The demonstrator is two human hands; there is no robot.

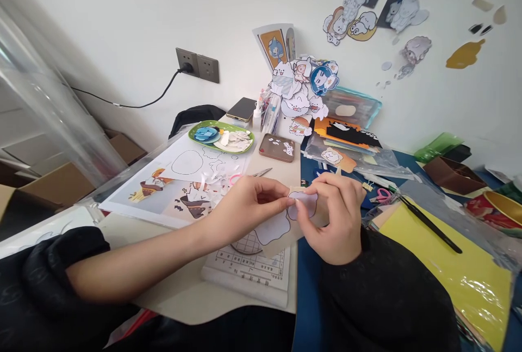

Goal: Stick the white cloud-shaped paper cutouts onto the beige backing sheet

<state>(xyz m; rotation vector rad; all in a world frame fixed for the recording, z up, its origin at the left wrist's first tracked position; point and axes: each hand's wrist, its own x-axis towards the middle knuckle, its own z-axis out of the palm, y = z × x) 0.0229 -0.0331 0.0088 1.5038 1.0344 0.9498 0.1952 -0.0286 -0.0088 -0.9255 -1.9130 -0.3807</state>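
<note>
Both hands meet over the table, pinching a tan sheet (281, 245) with pale lilac, dark-outlined paper shapes on it. My left hand (255, 202) grips the sheet's upper edge between thumb and fingers. On the other side, my right hand (334, 216) has its thumb pressed against the upper lilac shape (305, 205), with the fingers behind. Whether this shape is stuck to the sheet I cannot tell. A larger lilac shape (274, 229) shows below. Beneath the sheet lies a pad of printed forms (248, 276). Scissors (263, 172) lie just beyond my left hand.
A green tray (191, 133) holds blue and white paper pieces. Nearby are a brown tray (277, 148), printed drawings (185, 164) and a glue bottle (256, 118). Black tweezers (432, 227) rest on yellow sheets (460, 270) at right. Paper cutouts (296, 99) stand at the back.
</note>
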